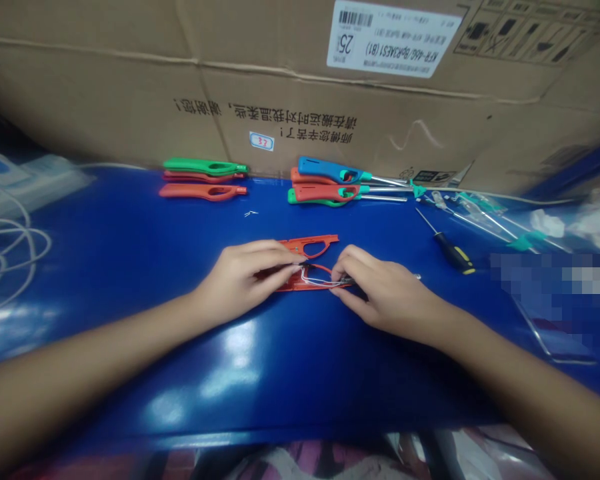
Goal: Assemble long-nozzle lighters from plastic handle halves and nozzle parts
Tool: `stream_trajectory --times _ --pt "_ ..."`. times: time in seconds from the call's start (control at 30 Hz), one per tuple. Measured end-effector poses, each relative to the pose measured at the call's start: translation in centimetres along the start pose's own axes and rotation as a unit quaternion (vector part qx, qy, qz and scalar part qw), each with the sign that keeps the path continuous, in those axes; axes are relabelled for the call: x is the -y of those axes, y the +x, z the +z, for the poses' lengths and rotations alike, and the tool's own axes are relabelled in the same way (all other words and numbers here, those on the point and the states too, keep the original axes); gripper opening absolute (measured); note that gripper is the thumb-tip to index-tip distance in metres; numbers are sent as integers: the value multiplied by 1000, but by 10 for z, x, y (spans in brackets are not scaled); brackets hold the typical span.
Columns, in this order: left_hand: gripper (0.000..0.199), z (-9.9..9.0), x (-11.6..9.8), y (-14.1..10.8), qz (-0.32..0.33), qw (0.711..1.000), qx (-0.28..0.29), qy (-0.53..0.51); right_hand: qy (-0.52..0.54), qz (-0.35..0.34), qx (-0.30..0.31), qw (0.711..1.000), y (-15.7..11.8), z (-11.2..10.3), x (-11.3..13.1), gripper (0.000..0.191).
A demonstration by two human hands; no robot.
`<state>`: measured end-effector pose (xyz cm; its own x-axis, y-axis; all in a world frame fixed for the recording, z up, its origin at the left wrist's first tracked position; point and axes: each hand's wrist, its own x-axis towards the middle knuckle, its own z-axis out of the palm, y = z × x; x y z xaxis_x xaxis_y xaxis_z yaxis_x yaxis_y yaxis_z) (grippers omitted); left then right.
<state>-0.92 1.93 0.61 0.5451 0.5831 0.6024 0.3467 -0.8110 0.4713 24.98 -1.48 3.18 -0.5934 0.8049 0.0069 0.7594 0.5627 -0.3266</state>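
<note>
Two halves of an orange lighter casing lie side by side on the blue table. The farther casing half (316, 247) shows its trigger loop; the nearer casing half (295, 287) lies partly under my fingers. My left hand (253, 270) pinches at the nearer half, beside a small dark part; what lies between its fingertips is hidden. Thin white wires (316, 279) run from there toward my right hand (375, 283), whose fingers are closed around a slim metal rod (348, 281) at the casing's front end. My right hand covers most of the rod.
Behind the hands lie a stack of green and orange casings (203, 192) and several assembled lighters (325, 193). A screwdriver (453, 252), metal tubes (480, 223) and a pixelated flat object (555, 307) are at right. Cable coils (10, 247) lie left; a cardboard box (130, 87) stands behind.
</note>
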Motion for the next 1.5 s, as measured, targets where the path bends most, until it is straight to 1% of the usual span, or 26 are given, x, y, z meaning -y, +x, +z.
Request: stream_trajectory --times 0.1,0.23,0.53,0.67,0.8,1.0,1.23,1.37,1.5 --pt "17 1 2 -1 6 1000 4 -3 -5 15 6 1000 1 0 1 7" --pt "17 2 3 -1 13 1000 12 -5 18 27 5 999 2 2 2 5" --pt "17 1 4 -1 0 999 31 -13 47 3 -10 999 0 0 -1 3" --pt "18 0 4 -1 -1 999 38 -16 35 4 -14 999 1 2 1 11" --pt "17 -1 4 -1 0 999 46 -23 15 13 -33 999 3 5 2 7" --pt "15 0 5 -2 -8 999 45 -22 21 -17 -53 998 2 7 -2 6" --pt "15 0 4 -2 -38 998 46 -22 42 -46 -84 995 2 9 -7 9" --pt "15 0 3 -1 -45 997 51 -25 54 -48 -84 994 1 9 -8 9" --pt "15 0 3 -1 -45 997 52 -30 37 -44 -61 996 2 9 -7 7"
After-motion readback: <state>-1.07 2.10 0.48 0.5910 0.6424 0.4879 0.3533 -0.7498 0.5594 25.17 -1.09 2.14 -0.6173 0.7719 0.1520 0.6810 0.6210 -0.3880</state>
